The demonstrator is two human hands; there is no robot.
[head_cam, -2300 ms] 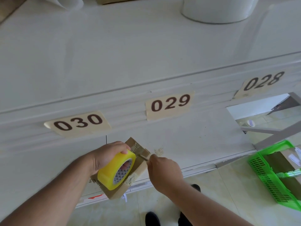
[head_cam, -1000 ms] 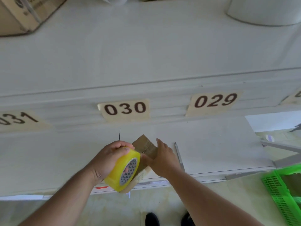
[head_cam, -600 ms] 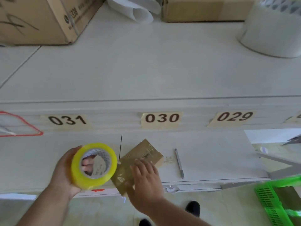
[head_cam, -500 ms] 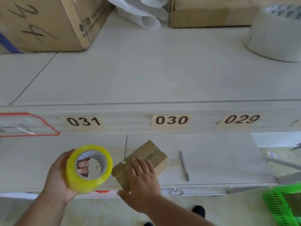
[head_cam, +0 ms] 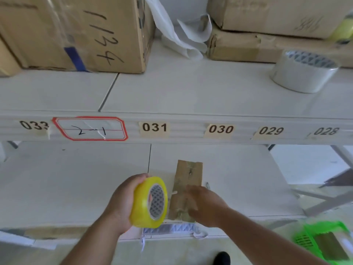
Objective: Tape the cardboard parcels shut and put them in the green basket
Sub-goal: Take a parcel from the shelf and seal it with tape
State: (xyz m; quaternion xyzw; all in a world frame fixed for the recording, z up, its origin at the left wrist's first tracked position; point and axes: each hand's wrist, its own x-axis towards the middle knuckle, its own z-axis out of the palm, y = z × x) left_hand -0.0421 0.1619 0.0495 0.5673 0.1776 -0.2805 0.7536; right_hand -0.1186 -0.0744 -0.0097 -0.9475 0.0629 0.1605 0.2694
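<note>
A small flat cardboard parcel lies on the lower white shelf, its long side pointing away from me. My right hand rests on its near half, fingers spread over the top; the hand is motion-blurred. Just left of the parcel, my left hand grips a yellow roll of tape, held on edge. The green basket sits on the floor at the lower right, with a brown parcel inside.
The upper shelf carries large cardboard boxes, crumpled white paper and a grey tape roll. Number labels 028 to 033 line its front edge. A thin metal tool peeks out beside my right hand. Metal shelf legs stand to the right.
The parcel has turned from a diagonal to lie lengthwise under my right hand. My left hand brought the tape roll back close beside it. The view has shifted left and upward.
</note>
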